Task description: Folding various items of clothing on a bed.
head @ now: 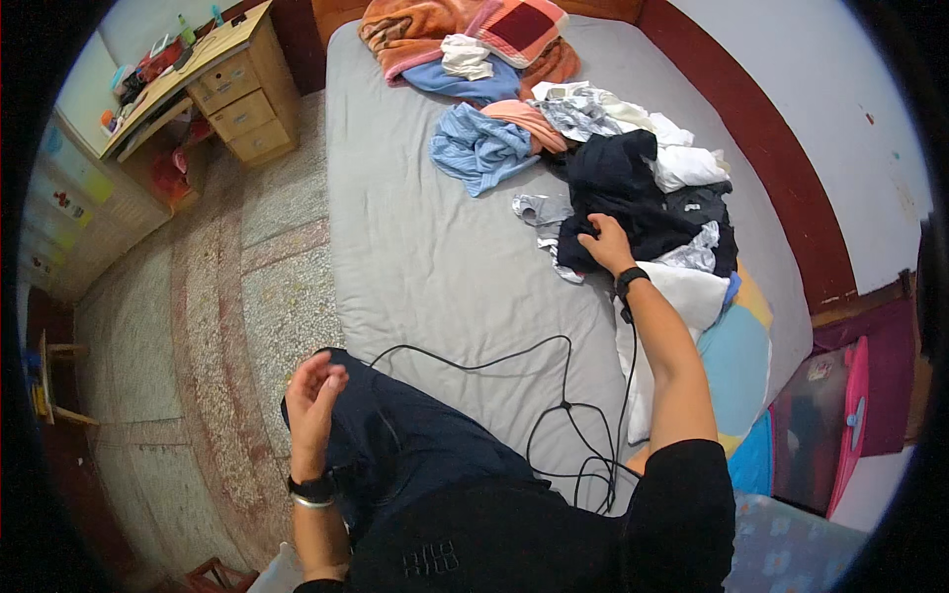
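Observation:
My right hand point(609, 243) is over a black garment point(619, 178) in a heap of clothes on the bed. Its thumb and forefinger are apart; whether the fingertips press on the cloth is hard to tell. Just left of that hand lies a grey patterned cloth point(545, 210), partly under the black one. White cloth point(686, 285) is folded below the wrist. My left hand point(315, 400) is raised above my dark trousers point(422, 422), fingers loosely curled with nothing in them. A black cable point(474, 367) runs over the sheet from my lap towards my right wrist.
The bed point(415, 259) has a grey sheet. Further up it are a blue striped garment point(482, 148), white clothes point(686, 167) and an orange blanket point(422, 30). A wooden desk point(245, 96) stands at the far left. At right are a patterned pillow point(734, 363) and a plastic box point(812, 430).

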Tool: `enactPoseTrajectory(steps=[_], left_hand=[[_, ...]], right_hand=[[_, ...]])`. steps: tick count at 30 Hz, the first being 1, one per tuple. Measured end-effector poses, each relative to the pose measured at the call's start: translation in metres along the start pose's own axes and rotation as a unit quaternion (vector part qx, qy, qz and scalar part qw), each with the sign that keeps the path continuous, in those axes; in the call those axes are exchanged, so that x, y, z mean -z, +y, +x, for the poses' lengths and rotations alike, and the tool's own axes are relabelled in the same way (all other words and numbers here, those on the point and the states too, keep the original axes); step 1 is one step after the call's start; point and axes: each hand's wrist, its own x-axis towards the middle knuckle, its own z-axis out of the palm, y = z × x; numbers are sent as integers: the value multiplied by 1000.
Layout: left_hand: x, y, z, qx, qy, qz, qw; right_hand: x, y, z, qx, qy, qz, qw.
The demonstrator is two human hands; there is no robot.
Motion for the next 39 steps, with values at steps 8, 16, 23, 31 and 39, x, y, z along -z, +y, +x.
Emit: enactPoseTrajectory(steps=[8, 16, 23, 31, 39], left_hand=[[71, -23, -24, 26, 129, -7, 991], [59, -35, -14, 32, 101, -30, 994], [41, -50, 25, 11, -24, 25, 999], [-13, -22, 44, -53, -111, 81, 989], [-17, -49, 50, -94, -186, 151, 966]], right_hand=[[-91, -25, 29, 65, 5, -168, 984], [-144, -63, -15, 72, -161, -101, 979], [-117, -191, -76, -84, -363, 358, 856], [-64, -309, -91, -44, -326, 604, 726], [-35, -352, -109, 43, -291, 706, 644]])
